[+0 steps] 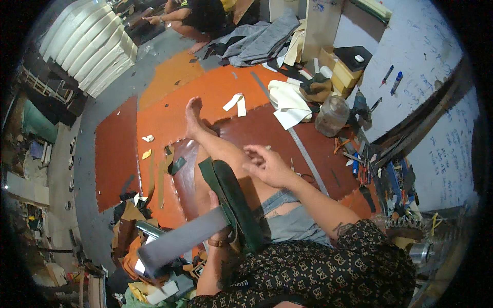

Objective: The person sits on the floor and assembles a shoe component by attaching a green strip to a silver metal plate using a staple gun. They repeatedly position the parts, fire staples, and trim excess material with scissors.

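Note:
Across my lap lies a long, dark green padded piece (236,205) that looks like leather, with a flap along its left side. My left hand (214,203) grips it from the left edge, thumb up and the other fingers mostly hidden behind it. From the same piece a wide, flat grey strip (185,241) sticks out toward the lower left, over my left wrist; how it is fixed there is hidden. My right hand (267,167) hovers over my bare leg, right of the green piece. Its fingers are loosely bent, apart and slightly blurred, with nothing visible in them.
Orange and brown sheets (117,154) cover the floor, with a long metal ruler (308,159) on the right. Beyond it stand a clear jar (331,117) and several hand tools (359,164). Scraps (133,215) pile at left. Another person (197,20) squats at the back near stacked white foam (92,46).

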Demonstrator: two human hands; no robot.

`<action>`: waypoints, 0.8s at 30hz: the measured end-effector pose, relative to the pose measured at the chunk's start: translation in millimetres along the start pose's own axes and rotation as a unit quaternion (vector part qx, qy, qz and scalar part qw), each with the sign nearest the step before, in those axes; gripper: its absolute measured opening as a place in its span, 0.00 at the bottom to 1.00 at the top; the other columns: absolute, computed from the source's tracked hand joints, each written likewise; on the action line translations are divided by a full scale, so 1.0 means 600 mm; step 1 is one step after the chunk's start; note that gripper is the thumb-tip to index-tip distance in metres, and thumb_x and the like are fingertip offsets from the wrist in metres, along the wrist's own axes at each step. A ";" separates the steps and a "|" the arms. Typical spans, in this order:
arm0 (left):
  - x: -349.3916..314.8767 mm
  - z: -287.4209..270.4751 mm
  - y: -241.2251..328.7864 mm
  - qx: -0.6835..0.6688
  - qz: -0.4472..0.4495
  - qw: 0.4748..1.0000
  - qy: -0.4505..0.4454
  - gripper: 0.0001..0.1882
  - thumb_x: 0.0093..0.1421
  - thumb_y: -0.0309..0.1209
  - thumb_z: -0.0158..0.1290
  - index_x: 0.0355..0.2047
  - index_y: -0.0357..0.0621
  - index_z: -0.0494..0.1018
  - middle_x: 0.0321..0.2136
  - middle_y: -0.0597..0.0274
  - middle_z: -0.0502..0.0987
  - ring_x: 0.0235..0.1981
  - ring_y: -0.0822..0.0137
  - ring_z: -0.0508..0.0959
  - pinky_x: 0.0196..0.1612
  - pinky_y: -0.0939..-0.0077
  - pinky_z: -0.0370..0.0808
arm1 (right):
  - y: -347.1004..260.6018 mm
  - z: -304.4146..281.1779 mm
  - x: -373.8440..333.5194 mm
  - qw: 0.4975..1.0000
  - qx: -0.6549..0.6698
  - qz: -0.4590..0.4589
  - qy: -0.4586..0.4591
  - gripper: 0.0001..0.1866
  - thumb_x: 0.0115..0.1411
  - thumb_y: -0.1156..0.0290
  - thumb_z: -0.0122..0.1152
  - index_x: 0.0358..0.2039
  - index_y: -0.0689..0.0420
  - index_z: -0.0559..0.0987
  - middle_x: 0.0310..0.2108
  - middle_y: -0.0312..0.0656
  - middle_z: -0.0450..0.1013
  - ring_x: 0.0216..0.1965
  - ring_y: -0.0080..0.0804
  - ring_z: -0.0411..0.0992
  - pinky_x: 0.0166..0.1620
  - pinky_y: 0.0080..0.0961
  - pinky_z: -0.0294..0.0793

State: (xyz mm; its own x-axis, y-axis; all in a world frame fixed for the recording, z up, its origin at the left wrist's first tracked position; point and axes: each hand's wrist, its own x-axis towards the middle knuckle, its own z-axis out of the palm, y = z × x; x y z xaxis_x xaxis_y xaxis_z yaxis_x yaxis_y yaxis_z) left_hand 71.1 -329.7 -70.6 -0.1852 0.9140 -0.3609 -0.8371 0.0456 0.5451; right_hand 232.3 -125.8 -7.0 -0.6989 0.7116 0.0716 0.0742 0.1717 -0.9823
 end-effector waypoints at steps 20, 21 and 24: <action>0.037 0.124 -0.084 0.343 0.049 0.933 0.099 0.38 0.83 0.55 0.25 0.74 0.36 0.62 0.66 0.54 0.73 0.65 0.63 0.73 0.70 0.69 0.67 | -0.009 -0.077 -0.032 0.985 -0.026 0.164 -0.042 0.40 0.60 0.53 0.78 0.68 0.57 0.76 0.46 0.57 0.83 0.45 0.40 0.83 0.50 0.37 0.82; 0.042 0.130 -0.079 0.342 0.036 0.934 0.097 0.38 0.83 0.55 0.25 0.74 0.36 0.62 0.66 0.54 0.73 0.65 0.63 0.74 0.70 0.68 0.67 | -0.008 -0.081 -0.026 0.981 -0.043 0.184 -0.053 0.39 0.60 0.52 0.78 0.67 0.56 0.77 0.46 0.58 0.83 0.43 0.41 0.83 0.49 0.38 0.82; 0.049 0.131 -0.074 0.351 0.015 0.930 0.110 0.37 0.83 0.54 0.26 0.73 0.37 0.63 0.65 0.54 0.74 0.64 0.63 0.75 0.69 0.68 0.69 | 0.003 -0.083 -0.016 0.974 -0.085 0.199 -0.065 0.36 0.60 0.51 0.77 0.65 0.55 0.80 0.46 0.59 0.84 0.39 0.43 0.83 0.48 0.40 0.82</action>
State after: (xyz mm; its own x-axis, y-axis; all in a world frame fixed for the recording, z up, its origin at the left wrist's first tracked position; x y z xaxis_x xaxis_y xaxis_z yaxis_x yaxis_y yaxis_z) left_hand 143.1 -273.5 -46.0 -0.3685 0.8184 -0.4409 -0.3009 0.3437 0.8895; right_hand 274.4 -98.6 -0.9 -0.6739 0.6550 -0.3418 0.4660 0.0179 -0.8846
